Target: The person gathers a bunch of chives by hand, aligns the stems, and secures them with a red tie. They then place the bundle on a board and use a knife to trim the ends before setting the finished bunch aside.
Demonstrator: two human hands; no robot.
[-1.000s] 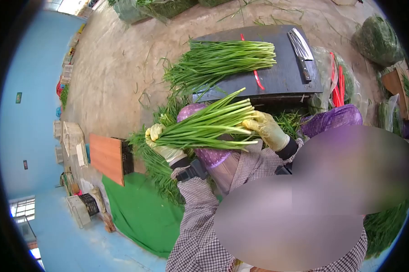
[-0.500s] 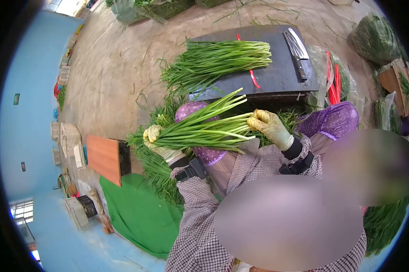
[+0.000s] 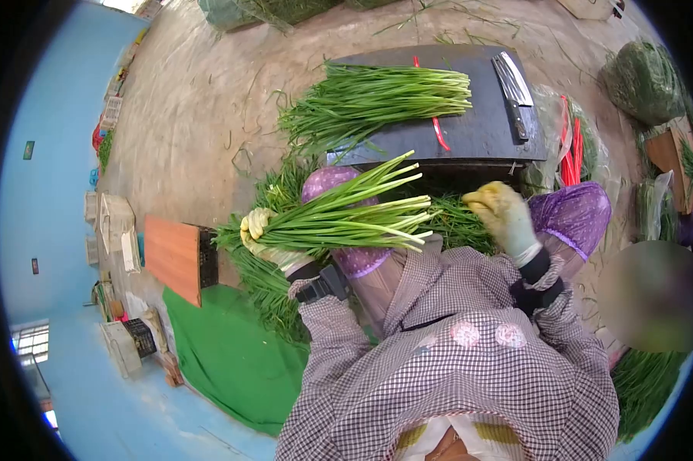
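The left hand, in a yellowish glove, is clamping a bunch of long green stalks around its leafy end, holding it level over the lap so that the pale cut ends are pointing toward the right hand. That hand, gloved too, is hovering apart from the bunch, just past the cut ends and above a loose heap of greens; its fingers are drawn in, though whether they are pinching anything is not clear (the glove is blurred). Ahead of the knees a dark board is lying on the floor, and on it a second bunch of stalks is resting across a red band, with a cleaver lying near the board's right edge. More red bands are sitting in a clear bag just beside the board. To the left, a wooden panel is standing next to a green cloth
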